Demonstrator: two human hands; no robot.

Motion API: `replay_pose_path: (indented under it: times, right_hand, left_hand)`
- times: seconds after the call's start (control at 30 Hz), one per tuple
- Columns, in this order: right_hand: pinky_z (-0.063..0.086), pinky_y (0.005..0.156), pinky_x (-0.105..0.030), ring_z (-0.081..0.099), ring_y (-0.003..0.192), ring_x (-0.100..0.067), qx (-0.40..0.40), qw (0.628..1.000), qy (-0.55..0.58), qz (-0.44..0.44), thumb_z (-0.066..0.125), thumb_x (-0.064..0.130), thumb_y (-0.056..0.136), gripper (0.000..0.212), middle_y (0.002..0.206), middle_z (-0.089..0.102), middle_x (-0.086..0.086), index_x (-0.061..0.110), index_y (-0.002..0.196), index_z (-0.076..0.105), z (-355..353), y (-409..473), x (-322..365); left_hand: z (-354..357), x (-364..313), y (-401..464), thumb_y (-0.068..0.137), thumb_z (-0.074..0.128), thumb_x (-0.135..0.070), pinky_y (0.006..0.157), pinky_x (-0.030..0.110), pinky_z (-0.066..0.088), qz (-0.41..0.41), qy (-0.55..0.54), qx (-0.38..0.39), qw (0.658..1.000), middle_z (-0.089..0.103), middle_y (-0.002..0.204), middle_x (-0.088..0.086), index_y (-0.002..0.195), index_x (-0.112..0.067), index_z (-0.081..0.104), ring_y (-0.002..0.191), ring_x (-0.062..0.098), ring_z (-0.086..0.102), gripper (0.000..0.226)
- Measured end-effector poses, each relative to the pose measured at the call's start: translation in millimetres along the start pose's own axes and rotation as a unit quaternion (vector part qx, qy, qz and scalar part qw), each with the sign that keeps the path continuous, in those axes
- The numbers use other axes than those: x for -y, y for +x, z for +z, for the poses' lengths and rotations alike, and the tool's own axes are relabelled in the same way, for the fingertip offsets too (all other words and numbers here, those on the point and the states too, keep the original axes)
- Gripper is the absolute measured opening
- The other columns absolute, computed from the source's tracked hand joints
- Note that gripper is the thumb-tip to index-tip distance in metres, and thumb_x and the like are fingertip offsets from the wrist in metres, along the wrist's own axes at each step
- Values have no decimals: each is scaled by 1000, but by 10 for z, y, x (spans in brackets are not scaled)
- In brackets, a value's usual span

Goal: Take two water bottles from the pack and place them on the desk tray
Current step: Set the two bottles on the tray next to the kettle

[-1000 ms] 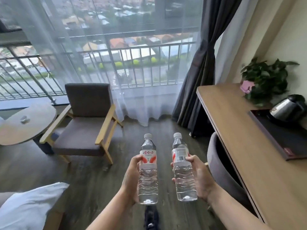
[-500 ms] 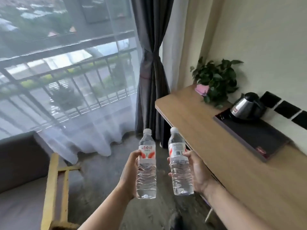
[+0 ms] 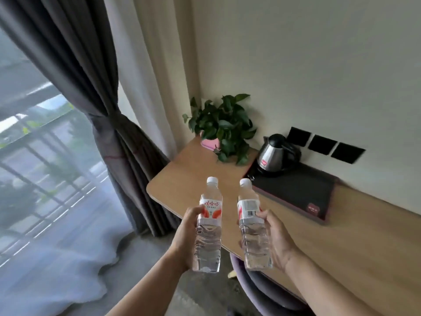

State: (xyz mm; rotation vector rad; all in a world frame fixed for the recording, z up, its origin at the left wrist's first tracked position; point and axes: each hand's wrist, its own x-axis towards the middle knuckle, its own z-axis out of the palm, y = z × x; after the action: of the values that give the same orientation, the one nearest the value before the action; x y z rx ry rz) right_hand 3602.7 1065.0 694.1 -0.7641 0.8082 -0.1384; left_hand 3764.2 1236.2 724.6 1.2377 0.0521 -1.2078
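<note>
Two bottles held short of the tray

Swung further right since half a second ago: desk now fills the lower right, window slid off toward nine o'clock. Lying on that desk at two o'clock, dark tray, with kettle standing on its far corner and potted plant just beyond at twelve. Curled around left bottle, left hand; gripping right bottle at its label, right hand. Both bottles upright, capped, side by side but apart, held in the air at the desk's near edge, at seven o'clock from the tray.
</note>
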Motion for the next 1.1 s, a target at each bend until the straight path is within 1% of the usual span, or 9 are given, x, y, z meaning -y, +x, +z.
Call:
replay_pose_path:
  times: [0.17,0.37,0.43,0.53,0.7,0.83,0.9,1.0,1.1]
  right_hand:
    - [59,89,-61,74,85,-43,-115,992,11,-41,64,44,84,47,99,77,-23,7,108,80,-178,170,264]
    - [63,72,-51,77,79,-38,-205,974,71,-63,71,48,71,46,99,79,-23,16,102,83,-330,430,490]
    - [64,66,-47,78,77,-38,-228,966,96,-69,75,49,64,55,98,79,-24,13,107,82,-345,492,506]
    - [59,81,-56,75,78,-42,-268,950,138,-82,79,46,63,66,102,76,-29,5,116,76,-367,579,535]
    - [64,72,-51,77,86,-41,-305,932,162,-108,82,44,71,54,106,79,-22,19,118,76,-316,598,653]
    - [58,90,-66,72,95,-39,-313,925,159,-147,83,31,76,52,104,75,-18,19,125,69,-346,583,747]
    - [59,85,-59,72,88,-37,-320,922,158,-152,83,26,76,52,100,74,-18,16,124,67,-411,591,788]
    - [61,77,-50,72,87,-33,-337,918,134,-160,83,25,74,53,101,75,-18,19,124,68,-585,640,839]
    - [63,66,-44,76,80,-30,-351,915,113,-164,86,22,71,53,100,77,-15,18,121,70,-870,737,872]
  left_hand:
    - [324,-272,639,88,68,-49,62,37,62,-71,-10,84,994,77,82,20,94,-4,80,65,33,74,47]
    - [627,-469,1486,75,77,-53,73,43,57,-140,59,110,982,67,100,25,107,-3,76,78,36,68,59]
    - [715,-533,1737,77,76,-54,68,42,59,-155,81,128,976,69,96,24,108,-2,74,73,34,69,61]
    - [909,-648,2020,86,70,-53,56,38,60,-179,127,161,962,73,87,21,114,-1,72,65,30,72,59]
    - [1241,-687,2293,86,75,-43,54,39,62,-157,188,194,950,74,90,20,127,-8,61,65,29,75,55]
    - [1380,-588,2415,72,91,-37,61,43,66,-117,219,219,943,81,97,12,120,-18,67,80,28,81,58]
    - [1432,-533,2505,68,96,-35,71,47,68,-96,235,221,942,80,107,17,118,-21,68,91,32,80,60]
    - [1559,-507,2659,61,98,-33,65,40,66,-52,264,235,934,79,102,16,111,-27,69,82,25,78,58]
    - [1715,-475,2843,58,100,-34,71,38,65,-8,310,255,916,79,97,10,111,-28,68,82,23,77,62]
